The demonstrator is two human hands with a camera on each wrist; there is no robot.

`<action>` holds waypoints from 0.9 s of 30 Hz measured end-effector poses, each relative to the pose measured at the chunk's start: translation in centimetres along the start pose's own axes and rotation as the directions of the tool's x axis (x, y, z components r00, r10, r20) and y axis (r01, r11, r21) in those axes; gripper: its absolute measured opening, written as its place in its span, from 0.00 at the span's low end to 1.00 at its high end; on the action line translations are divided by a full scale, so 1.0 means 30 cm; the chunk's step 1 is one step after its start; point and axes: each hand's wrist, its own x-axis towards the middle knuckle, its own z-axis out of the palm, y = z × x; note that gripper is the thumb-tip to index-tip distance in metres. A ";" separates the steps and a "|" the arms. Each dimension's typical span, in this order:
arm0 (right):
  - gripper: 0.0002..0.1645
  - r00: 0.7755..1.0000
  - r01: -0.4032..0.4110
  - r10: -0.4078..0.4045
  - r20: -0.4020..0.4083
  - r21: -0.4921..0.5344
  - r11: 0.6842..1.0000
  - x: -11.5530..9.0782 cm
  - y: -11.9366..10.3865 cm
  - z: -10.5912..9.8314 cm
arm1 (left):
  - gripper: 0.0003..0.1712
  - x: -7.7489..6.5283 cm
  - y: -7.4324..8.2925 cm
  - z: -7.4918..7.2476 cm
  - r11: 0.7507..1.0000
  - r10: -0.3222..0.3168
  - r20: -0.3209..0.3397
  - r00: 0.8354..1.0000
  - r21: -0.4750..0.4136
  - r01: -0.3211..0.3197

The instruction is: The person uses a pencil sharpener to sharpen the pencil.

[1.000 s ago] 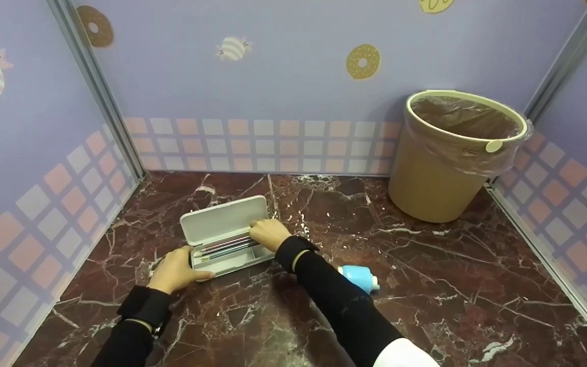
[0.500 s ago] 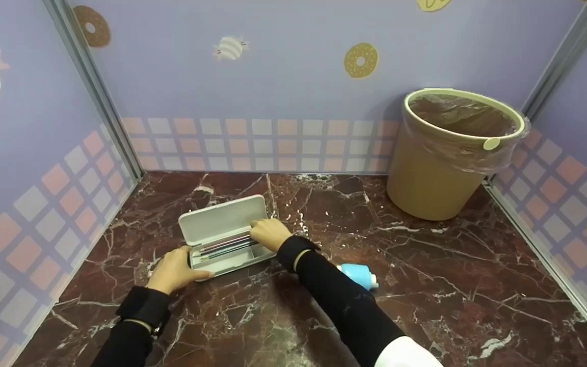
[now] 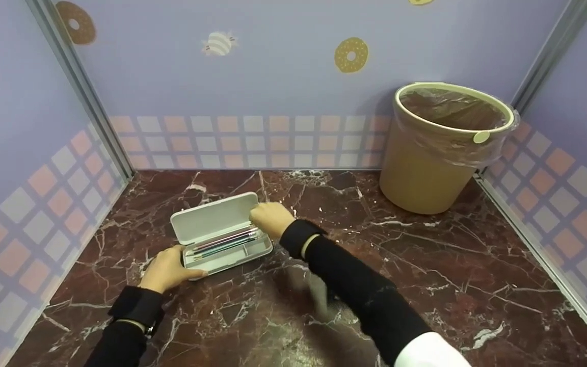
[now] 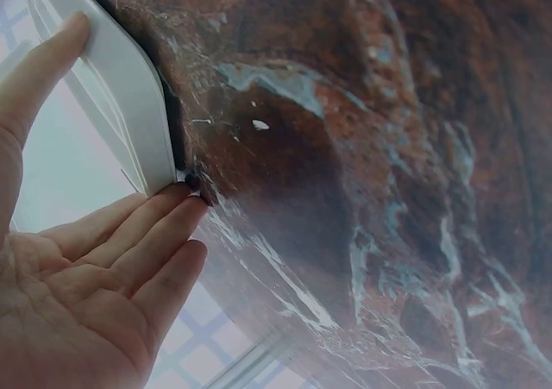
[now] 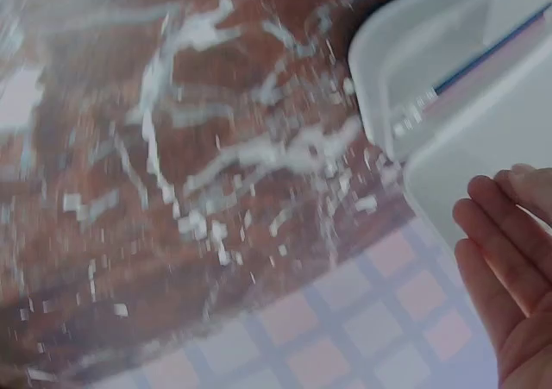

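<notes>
A white pencil case (image 3: 224,261) stands on the marble top with its lid (image 3: 215,219) raised. Several slim pencils (image 3: 224,244) lie side by side in its rear compartment. My left hand (image 3: 163,270) grips the case's left end. In the left wrist view, the thumb lies on its rim and the fingertips touch its lower edge. At the right end, my right hand (image 3: 271,219) is just above the pencils, before the lid. The right wrist view shows its fingers (image 5: 500,242) extended over the lid, with no held thing visible.
A tan bin (image 3: 426,168) with a clear liner stands at the back right. Small white crumbs (image 5: 203,225) are scattered beside the case. Patterned walls (image 3: 273,86) enclose the back and sides. Under the right forearm is a blurred greyish patch.
My right hand has lifted from the pencils toward the lid, uncovering their right ends. The left hand keeps its grip. The blue object beside the right forearm no longer shows.
</notes>
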 end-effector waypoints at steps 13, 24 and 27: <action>0.11 0.991 -0.014 -0.009 0.133 0.166 0.986 -0.157 0.134 -0.227 | 0.47 -0.012 0.023 -0.015 1.000 -0.017 0.031 0.999 0.019 0.016; 0.10 0.996 0.089 -0.091 0.000 0.180 0.980 -0.436 0.210 -0.305 | 0.45 -0.009 0.028 -0.015 1.000 -0.003 0.020 1.000 0.024 0.003; 0.09 0.995 0.102 -0.100 -0.022 0.212 0.972 -0.514 0.220 -0.304 | 0.44 -0.010 0.028 -0.011 1.000 -0.003 0.020 1.000 0.018 0.003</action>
